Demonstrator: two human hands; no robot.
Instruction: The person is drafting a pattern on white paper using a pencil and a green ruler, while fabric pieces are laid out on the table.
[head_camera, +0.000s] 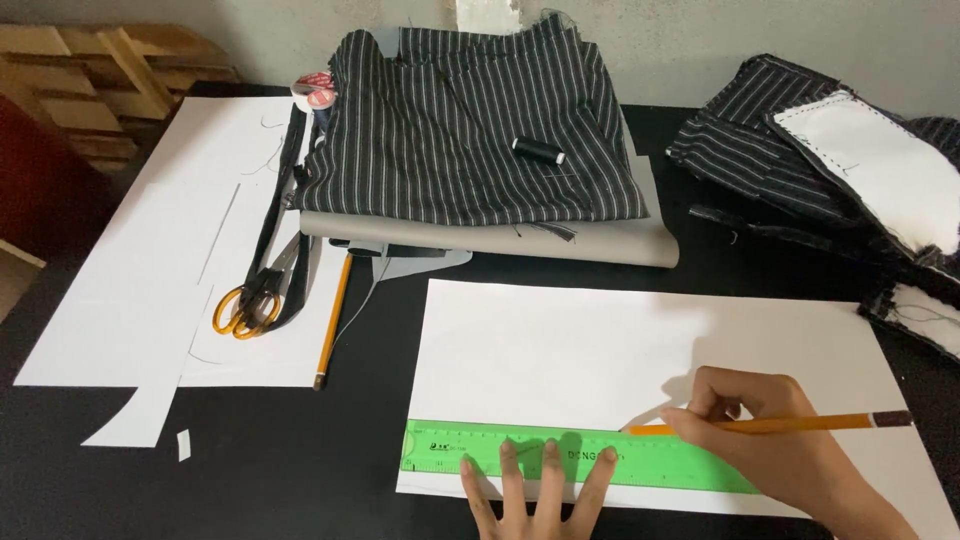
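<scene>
While the white sheet (640, 350) lies flat on the black bench (330, 470), left hand (540, 495) presses spread fingers on the green ruler (560, 458); right hand (775, 435), pinched shut around the pencil (790, 424), traces its edge. If that pressure eases, the ruler could skid and bend the line.

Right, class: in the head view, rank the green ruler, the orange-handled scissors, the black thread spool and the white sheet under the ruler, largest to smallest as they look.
1. White sheet
2. Green ruler, partly covered by both hands
3. Orange-handled scissors
4. Black thread spool; farther off, yet clearly smallest
</scene>
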